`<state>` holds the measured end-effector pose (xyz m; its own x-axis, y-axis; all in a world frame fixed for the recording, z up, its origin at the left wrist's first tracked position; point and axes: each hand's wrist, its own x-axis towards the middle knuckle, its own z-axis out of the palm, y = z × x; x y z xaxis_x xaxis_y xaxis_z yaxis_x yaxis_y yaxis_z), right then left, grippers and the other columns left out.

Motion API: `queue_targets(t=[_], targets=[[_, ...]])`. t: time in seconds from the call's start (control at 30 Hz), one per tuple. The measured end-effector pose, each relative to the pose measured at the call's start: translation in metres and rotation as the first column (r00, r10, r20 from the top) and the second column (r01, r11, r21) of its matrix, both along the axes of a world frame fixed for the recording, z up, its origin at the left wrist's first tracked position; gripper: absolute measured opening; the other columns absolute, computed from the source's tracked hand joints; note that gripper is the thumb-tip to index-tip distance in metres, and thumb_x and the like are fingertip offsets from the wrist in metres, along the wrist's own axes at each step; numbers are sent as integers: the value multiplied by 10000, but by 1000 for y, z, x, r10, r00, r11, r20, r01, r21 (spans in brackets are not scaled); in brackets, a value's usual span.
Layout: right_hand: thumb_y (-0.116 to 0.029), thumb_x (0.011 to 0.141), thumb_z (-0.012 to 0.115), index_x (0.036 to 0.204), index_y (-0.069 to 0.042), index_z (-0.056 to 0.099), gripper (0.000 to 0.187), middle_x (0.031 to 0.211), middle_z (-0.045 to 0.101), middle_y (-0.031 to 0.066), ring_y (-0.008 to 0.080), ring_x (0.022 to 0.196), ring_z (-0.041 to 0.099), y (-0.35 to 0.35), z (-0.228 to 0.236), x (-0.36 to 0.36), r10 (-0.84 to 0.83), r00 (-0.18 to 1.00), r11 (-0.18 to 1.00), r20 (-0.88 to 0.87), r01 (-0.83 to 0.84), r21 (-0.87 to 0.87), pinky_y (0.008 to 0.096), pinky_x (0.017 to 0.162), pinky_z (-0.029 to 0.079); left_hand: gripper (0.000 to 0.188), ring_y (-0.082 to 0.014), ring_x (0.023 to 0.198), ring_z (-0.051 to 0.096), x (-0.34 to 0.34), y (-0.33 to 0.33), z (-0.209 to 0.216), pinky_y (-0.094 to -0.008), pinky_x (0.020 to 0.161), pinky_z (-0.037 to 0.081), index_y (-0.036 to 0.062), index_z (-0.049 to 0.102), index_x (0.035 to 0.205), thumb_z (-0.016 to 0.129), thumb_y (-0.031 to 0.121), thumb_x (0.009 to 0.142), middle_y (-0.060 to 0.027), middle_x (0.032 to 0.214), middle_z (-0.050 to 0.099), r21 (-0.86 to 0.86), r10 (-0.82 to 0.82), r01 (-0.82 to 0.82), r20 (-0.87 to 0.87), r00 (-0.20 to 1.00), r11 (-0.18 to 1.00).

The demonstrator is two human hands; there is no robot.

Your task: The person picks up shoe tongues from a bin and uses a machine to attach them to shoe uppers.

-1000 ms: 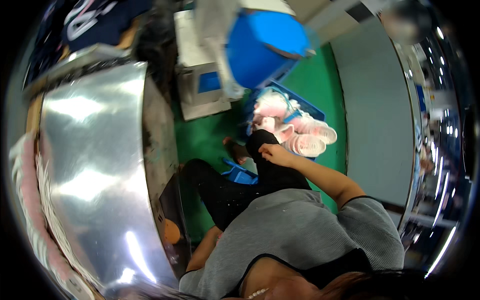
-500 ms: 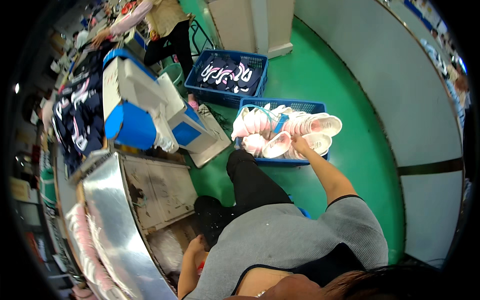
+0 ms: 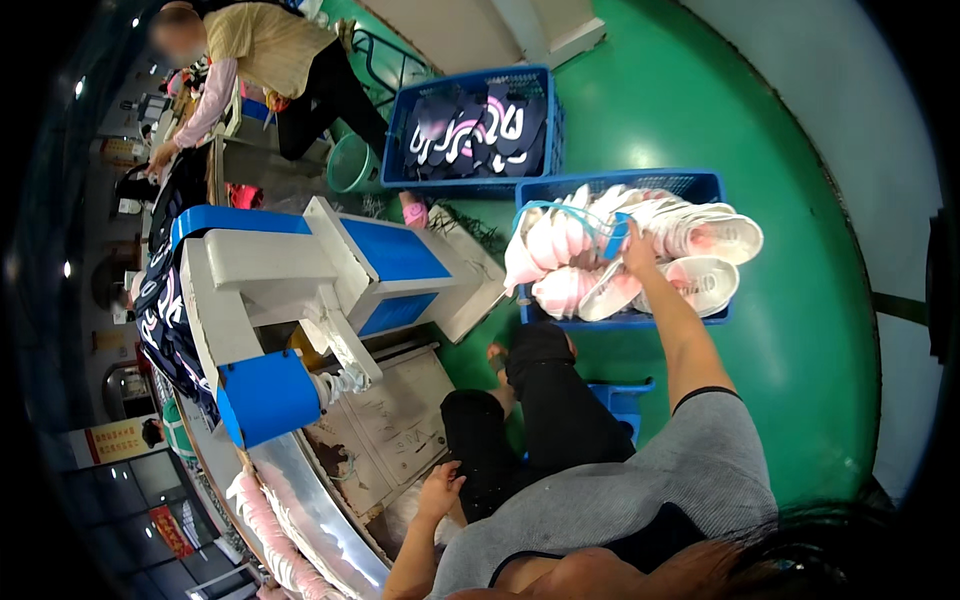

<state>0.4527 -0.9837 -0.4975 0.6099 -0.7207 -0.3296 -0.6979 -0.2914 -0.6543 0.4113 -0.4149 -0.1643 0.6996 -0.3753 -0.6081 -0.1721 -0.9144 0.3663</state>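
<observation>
My right hand (image 3: 636,252) reaches forward into a blue crate (image 3: 620,320) on the green floor. Its fingers are closed on a pink and white shoe piece (image 3: 610,290) in the heap there, beside a thin teal band (image 3: 585,213). Several more pink and white shoe pieces (image 3: 705,240) fill the crate. My left hand (image 3: 440,490) hangs low beside my black-trousered thigh with fingers apart, holding nothing, close to the metal bench edge (image 3: 390,440).
A second blue crate (image 3: 395,150) behind holds dark pieces with pink and white marks. A white and blue machine (image 3: 300,290) stands on the bench at my left. A green bucket (image 3: 350,165) and another person in a yellow top (image 3: 270,50) are farther back. A small blue stool (image 3: 622,400) is under me.
The view has swung away from the bench toward the floor and crates. My right hand stays in the crate of pink and white pieces, now slightly higher on the heap.
</observation>
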Motion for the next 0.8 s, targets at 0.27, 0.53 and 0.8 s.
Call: queue_targets(t=[0.27, 0.53, 0.8], targets=[[-9, 712, 596, 1194, -109, 532, 495, 1256, 412, 236, 431, 988, 567, -26, -28, 64, 9, 986, 997, -167, -23, -78, 456, 872, 468, 250, -244, 749, 610, 35, -8, -37, -332, 655, 507, 69, 601, 1048, 662, 124, 812, -116, 837, 580, -120, 168, -184, -132, 977, 976], [-62, 817, 649, 943, 73, 592, 193, 912, 545, 123, 209, 753, 630, -11, 116, 119, -67, 868, 968, 491, -63, 243, 285, 633, 546, 182, -282, 729, 627, 120, -66, -82, -353, 667, 506, 50, 607, 1004, 628, 121, 837, -142, 845, 609, -96, 19, -33, -146, 989, 995], [-68, 830, 624, 1163, 32, 530, 360, 1191, 510, 170, 227, 821, 647, 131, 148, 265, 262, 807, 741, 530, -520, 425, 297, 676, 543, 194, -248, 725, 607, 144, -163, -193, -318, 656, 494, -5, 570, 1009, 622, 84, 845, -152, 867, 580, -507, 62, -68, -28, 998, 860]])
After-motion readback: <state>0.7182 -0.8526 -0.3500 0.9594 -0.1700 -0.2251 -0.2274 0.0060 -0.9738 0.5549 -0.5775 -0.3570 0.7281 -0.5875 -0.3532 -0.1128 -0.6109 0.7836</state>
